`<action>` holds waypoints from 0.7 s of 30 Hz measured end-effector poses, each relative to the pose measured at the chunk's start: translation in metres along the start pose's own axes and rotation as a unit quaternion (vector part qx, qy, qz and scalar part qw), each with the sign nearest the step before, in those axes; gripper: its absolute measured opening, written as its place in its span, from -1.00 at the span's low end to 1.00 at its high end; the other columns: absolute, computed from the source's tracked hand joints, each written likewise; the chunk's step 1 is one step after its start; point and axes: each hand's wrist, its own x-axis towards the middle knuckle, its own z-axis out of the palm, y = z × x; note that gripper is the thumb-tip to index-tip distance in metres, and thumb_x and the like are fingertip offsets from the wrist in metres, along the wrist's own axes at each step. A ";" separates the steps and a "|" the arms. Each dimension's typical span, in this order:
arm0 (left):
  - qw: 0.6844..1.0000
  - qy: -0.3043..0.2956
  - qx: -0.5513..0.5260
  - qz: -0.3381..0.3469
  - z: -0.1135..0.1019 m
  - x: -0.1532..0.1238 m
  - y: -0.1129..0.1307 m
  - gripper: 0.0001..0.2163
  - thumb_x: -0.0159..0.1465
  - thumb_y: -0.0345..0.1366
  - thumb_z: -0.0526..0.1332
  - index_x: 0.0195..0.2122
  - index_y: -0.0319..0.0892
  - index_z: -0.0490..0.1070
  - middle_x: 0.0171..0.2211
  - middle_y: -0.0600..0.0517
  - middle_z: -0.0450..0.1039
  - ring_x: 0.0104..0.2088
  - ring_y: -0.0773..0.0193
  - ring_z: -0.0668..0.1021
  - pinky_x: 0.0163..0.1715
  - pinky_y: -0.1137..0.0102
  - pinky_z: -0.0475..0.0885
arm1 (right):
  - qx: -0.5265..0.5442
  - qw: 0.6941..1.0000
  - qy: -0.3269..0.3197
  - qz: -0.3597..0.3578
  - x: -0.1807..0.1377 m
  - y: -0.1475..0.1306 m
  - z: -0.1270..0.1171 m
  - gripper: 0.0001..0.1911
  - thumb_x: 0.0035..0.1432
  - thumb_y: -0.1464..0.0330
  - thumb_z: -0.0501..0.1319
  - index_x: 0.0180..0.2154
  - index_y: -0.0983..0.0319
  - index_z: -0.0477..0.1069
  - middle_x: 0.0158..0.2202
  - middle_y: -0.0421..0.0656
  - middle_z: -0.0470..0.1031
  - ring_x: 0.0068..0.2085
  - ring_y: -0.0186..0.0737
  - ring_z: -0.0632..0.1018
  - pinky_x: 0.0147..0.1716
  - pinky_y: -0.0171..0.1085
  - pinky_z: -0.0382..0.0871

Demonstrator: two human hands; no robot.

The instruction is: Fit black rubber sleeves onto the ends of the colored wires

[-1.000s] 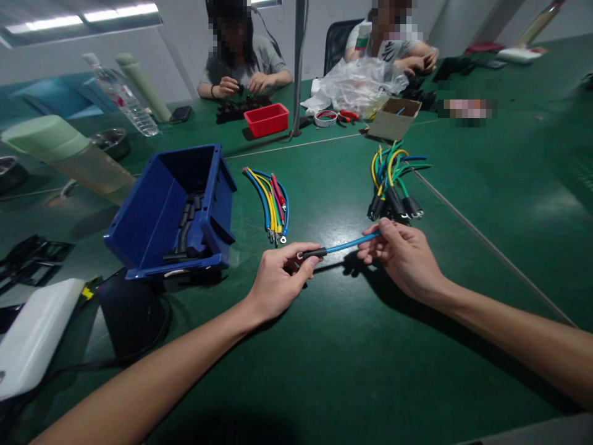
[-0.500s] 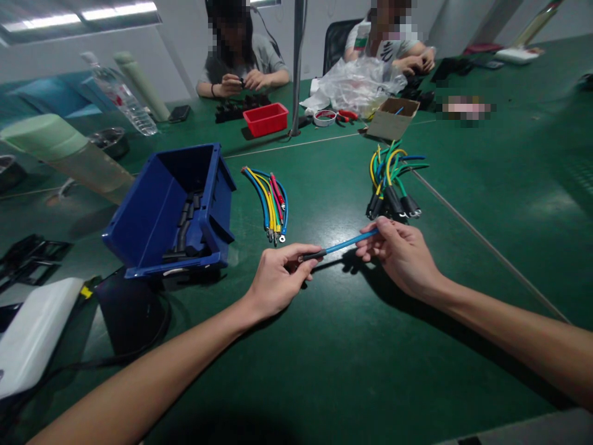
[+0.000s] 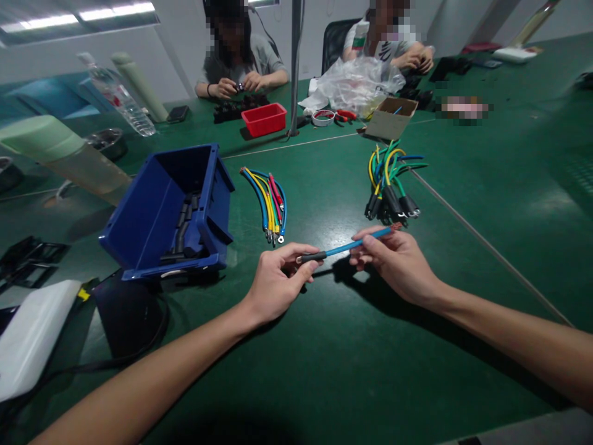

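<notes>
Both hands hold one blue wire (image 3: 343, 248) above the green table. My left hand (image 3: 283, 278) pinches the black sleeve (image 3: 315, 255) at its left end, where a bit of metal tip shows. Between thumb and fingers, my right hand (image 3: 393, 259) grips the wire near its other end, and bare copper strands (image 3: 395, 227) stick out past the fingertips. Beyond my left hand lies a small bundle of blue, yellow, green and red wires (image 3: 267, 204) with ring terminals. Past my right hand is a pile of wires with black sleeves (image 3: 391, 185).
A blue bin (image 3: 139, 216) holding black sleeves stands at the left, near a white device (image 3: 39, 334) and a tilted bottle (image 3: 69, 154). Further back are a red tray (image 3: 264, 120), a pole (image 3: 295, 68), a cardboard box (image 3: 389, 120) and two people working across the table.
My right hand has shifted its grip along the blue wire toward my left hand, so the copper end now shows. My left hand stays on the black sleeve.
</notes>
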 end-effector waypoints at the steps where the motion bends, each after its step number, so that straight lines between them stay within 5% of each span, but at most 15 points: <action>1: 1.000 -0.007 -0.019 -0.011 0.002 -0.002 0.002 -0.77 0.24 -0.24 0.30 -0.11 -0.22 0.49 -0.28 -0.05 0.60 -0.42 0.33 0.59 -0.44 0.48 0.49 | -0.009 1.000 -0.018 0.004 -0.001 0.001 0.000 -0.78 0.07 0.23 0.39 -0.30 0.22 0.53 -0.47 -0.18 0.58 -0.45 -0.33 0.60 -0.46 -0.39 0.51; 8: 0.991 -0.031 -0.110 -0.068 0.014 -0.011 0.011 -0.74 0.21 -0.25 0.33 -0.12 -0.24 0.41 -0.31 -0.06 0.60 -0.48 0.40 0.55 -0.53 0.55 0.41 | -0.055 0.992 -0.110 0.029 -0.011 -0.002 0.007 -0.84 0.06 0.32 0.40 -0.29 0.23 0.54 -0.43 -0.15 0.62 -0.40 -0.29 0.63 -0.41 -0.37 0.51; 21: 0.987 -0.042 -0.141 -0.071 0.019 -0.013 0.008 -0.76 0.29 -0.18 0.22 -0.24 -0.31 0.45 -0.28 -0.14 0.60 -0.51 0.38 0.53 -0.52 0.49 0.39 | -0.118 0.989 -0.089 -0.005 -0.020 -0.002 0.008 -0.88 0.14 0.31 0.34 -0.29 0.22 0.53 -0.41 -0.15 0.62 -0.40 -0.29 0.62 -0.40 -0.36 0.51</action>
